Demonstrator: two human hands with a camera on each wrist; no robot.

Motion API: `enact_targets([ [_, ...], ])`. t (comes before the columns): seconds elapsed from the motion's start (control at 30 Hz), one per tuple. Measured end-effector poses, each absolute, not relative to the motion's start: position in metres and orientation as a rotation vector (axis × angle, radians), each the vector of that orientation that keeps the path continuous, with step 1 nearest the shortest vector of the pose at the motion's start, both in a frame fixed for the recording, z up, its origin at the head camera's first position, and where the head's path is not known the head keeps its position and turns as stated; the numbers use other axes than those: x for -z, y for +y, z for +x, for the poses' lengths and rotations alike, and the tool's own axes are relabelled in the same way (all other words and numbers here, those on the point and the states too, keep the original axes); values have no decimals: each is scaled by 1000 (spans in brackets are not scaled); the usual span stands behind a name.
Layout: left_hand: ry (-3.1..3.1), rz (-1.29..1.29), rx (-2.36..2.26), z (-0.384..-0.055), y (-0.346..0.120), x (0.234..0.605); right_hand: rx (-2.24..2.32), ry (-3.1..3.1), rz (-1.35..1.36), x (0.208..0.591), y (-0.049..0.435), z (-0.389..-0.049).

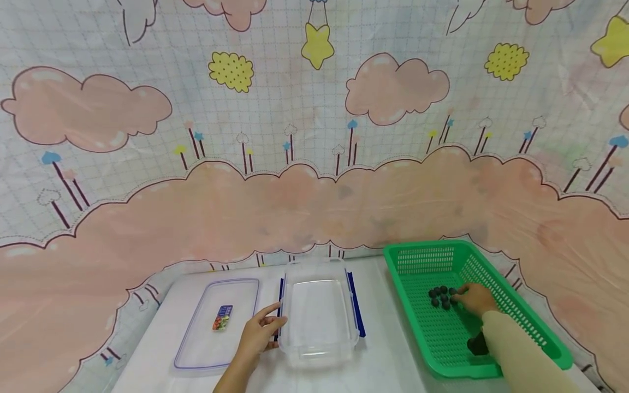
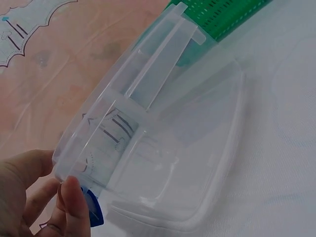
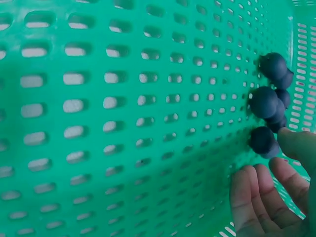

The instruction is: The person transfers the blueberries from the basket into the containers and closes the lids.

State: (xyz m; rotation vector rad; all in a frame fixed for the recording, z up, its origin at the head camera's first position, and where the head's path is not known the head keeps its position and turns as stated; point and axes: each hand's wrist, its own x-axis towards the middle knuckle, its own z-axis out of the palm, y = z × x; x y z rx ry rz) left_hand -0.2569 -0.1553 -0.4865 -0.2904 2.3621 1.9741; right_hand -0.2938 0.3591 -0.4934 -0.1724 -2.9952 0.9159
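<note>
A clear plastic food container (image 1: 321, 341) with blue side clips stands in the middle of the white table. My left hand (image 1: 257, 330) grips its left side near a blue clip (image 2: 93, 207), thumb at the rim and fingers lower down. On the right, my right hand (image 1: 475, 299) reaches into a green basket (image 1: 454, 349) at a cluster of dark blueberries (image 1: 434, 302). In the right wrist view, thumb and index finger are spread beside the nearest blueberry (image 3: 261, 139), and the other fingers (image 3: 242, 192) extend below it. No berry shows lifted off the basket floor.
A clear lid (image 1: 196, 344) with a purple-blue edge and a colourful label (image 1: 223, 317) lies flat left of the container. Behind the table hangs a patterned cloth (image 1: 314, 213). The basket's raised walls surround the berries and my right hand.
</note>
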Motion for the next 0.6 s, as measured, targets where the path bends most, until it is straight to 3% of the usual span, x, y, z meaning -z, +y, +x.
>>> enact_targets([
  [0.6, 2325, -287, -1984, -259, -156, 492, -897, -2983, -150, 501, 356, -293],
])
